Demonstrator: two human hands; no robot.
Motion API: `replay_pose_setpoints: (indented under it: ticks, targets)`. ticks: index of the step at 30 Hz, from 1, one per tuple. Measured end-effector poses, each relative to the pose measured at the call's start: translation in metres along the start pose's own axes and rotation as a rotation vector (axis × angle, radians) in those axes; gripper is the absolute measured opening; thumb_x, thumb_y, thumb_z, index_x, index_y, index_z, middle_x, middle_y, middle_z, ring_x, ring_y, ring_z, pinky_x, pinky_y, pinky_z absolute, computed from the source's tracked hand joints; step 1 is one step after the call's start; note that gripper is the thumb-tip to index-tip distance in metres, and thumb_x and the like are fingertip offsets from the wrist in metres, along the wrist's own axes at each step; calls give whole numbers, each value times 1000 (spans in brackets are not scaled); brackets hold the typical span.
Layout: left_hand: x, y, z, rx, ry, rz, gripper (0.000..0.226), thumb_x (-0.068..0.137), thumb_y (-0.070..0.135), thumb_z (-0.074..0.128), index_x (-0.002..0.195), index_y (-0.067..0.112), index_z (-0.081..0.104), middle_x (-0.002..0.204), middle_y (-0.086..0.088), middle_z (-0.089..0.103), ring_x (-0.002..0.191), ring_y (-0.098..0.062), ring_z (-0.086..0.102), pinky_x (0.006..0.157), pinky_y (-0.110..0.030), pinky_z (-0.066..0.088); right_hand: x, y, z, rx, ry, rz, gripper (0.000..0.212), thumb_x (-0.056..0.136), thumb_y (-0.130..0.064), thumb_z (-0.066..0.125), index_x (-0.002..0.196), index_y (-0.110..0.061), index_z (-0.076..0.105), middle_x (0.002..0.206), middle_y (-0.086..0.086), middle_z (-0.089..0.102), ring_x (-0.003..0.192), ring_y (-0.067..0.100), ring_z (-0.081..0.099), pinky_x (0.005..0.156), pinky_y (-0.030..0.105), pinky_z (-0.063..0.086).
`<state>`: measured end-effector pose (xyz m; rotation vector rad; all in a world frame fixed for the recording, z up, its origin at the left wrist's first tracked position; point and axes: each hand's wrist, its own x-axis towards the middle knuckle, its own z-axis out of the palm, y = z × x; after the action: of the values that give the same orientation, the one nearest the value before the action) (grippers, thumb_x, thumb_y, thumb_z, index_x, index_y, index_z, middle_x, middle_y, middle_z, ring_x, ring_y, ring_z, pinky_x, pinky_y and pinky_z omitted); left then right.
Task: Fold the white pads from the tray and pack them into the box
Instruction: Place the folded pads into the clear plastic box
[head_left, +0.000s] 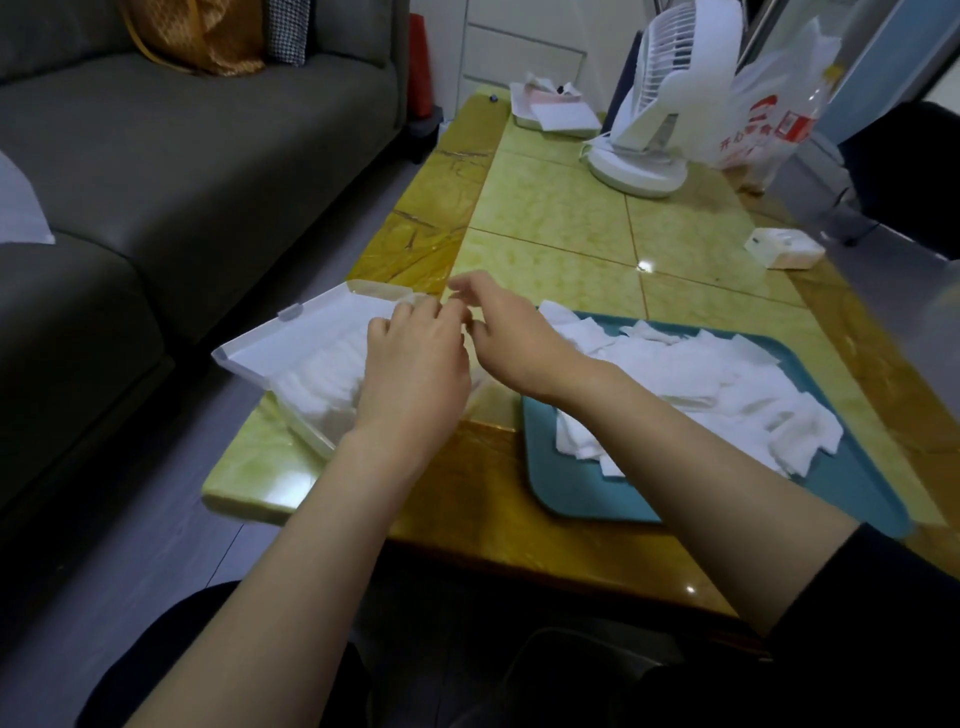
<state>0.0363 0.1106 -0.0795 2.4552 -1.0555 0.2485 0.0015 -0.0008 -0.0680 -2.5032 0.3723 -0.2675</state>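
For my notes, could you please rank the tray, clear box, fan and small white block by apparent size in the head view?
1. tray
2. clear box and fan: look alike, and the fan stands farther off, so unranked
3. small white block, clearly smallest

Dim indoor light; glare spots on table (550, 218); wide-angle edge distortion; soft blur.

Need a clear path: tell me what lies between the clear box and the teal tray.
Head view: only a bare strip of yellow table, with the right hand stretched across above it.
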Motion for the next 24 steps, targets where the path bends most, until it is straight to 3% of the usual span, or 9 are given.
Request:
replay_pose_setpoints:
  ticks: [3,6,9,13,19,24]
  targets:
    - [-10,23,12,-31,-20,107,32,91,6,46,121,13,55,111,-7,56,107,-31,50,81,-39,30,-23,17,-13,42,243,-7,43,84,8,38,121,-10,51,116,6,58,109,17,54,94,29,43]
    - [-17,40,25,-23,-113,197,28,93,12,47,120,14,56,112,-7,56,106,-31,50,84,-39,33,-49,45,-24,8,363,83,35,85,5,39,110,-13,56,105,1,61,99,13,56,88,27,45]
    - [-21,51,41,28,-239,232,30,99,30,38,125,18,49,123,-4,51,115,-25,44,93,-35,31,-72,82,-31,-146,272,226,30,91,-9,50,121,-12,52,118,5,58,113,21,50,94,31,40]
    - [-21,59,55,109,-358,204,42,99,46,34,129,19,46,129,-5,50,120,-26,42,97,-38,30,-94,110,-32,-276,80,383,64,87,-36,62,139,-10,35,138,11,43,127,28,36,103,34,29]
    - [-17,69,67,153,-401,128,48,97,53,33,126,18,49,127,-7,48,120,-27,43,98,-43,31,-100,119,-28,-214,176,381,75,80,-44,67,140,-13,35,135,7,46,123,25,41,99,32,34]
    - [-15,73,72,95,-355,96,43,94,49,43,127,21,45,126,-7,44,116,-27,37,93,-39,29,-105,130,-26,-110,383,400,43,87,-28,62,125,-10,51,112,7,55,100,22,54,86,31,44]
